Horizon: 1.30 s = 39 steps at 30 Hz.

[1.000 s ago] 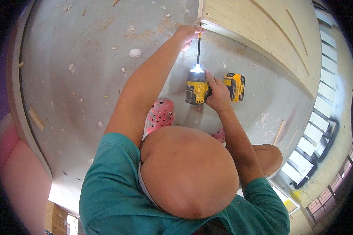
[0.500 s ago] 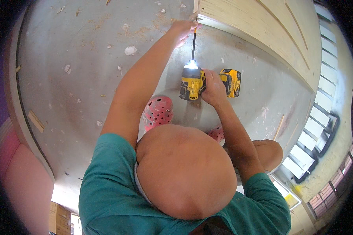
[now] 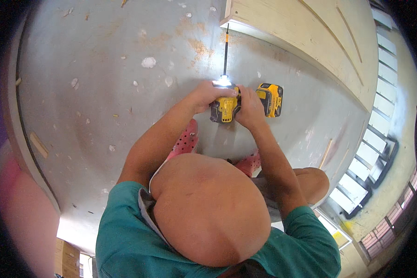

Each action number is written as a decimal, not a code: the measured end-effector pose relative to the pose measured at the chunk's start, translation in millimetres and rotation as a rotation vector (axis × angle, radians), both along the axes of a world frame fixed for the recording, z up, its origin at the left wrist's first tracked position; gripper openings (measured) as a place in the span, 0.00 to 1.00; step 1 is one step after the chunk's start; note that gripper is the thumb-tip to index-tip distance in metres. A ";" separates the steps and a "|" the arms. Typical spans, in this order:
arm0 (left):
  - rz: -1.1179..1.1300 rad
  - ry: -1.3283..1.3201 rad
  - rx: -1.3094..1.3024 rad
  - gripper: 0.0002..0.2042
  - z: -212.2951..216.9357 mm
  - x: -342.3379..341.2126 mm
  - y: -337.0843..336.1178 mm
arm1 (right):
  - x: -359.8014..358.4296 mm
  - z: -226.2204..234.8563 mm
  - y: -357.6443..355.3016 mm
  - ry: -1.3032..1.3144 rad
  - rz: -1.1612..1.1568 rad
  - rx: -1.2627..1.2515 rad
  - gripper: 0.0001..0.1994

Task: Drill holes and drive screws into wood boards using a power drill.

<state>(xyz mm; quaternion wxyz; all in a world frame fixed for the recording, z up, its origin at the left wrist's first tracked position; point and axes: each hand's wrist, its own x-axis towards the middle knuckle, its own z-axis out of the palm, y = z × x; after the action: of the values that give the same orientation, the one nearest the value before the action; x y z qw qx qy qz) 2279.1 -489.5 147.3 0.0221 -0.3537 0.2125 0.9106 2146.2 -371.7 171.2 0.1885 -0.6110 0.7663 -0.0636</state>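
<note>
A yellow and black cordless drill [image 3: 227, 110] hangs over the floor in front of me, its work light glowing. My right hand [image 3: 251, 110] is wrapped around its handle, between the body and the yellow battery [image 3: 275, 99]. My left hand [image 3: 204, 95] grips the front of the drill's body from the left, thumb across the top. A long dark driver bit [image 3: 225, 58] with an orange band runs forward from the chuck. Its tip meets the near left corner of a pale wooden panel [image 3: 282, 21]; the exact contact point is too small to make out.
The grey floor [image 3: 102, 134] carries sawdust [image 3: 200, 48] and white spots. Pink perforated clogs [image 3: 186, 139] are on my feet below the drill. A wood strip [image 3: 38, 144] lies at left, another [image 3: 325, 154] at right. White slats [image 3: 382, 109] stand along the right wall.
My left hand has let go of the bit near the panel corner and come back toward me onto the drill's body. My right hand still holds the handle.
</note>
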 end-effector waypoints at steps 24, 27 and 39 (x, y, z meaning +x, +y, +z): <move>0.439 0.081 0.059 0.10 -51.1 -74.2 -92.9 | -7.9 -11.7 8.5 0.114 0.038 0.066 0.34; 0.458 0.069 0.070 0.09 -49.3 -74.4 -93.6 | -4.9 -7.6 6.1 0.091 0.022 0.051 0.33; 0.487 0.126 0.050 0.09 -56.2 -76.7 -95.3 | -3.1 -3.4 1.3 0.079 0.004 0.097 0.28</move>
<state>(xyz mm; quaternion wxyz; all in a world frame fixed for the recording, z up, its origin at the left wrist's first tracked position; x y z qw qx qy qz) 2202.3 -584.8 91.0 -0.2027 -0.3363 0.0996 0.9143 2143.1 -370.4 167.8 0.1875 -0.6046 0.7741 -0.0017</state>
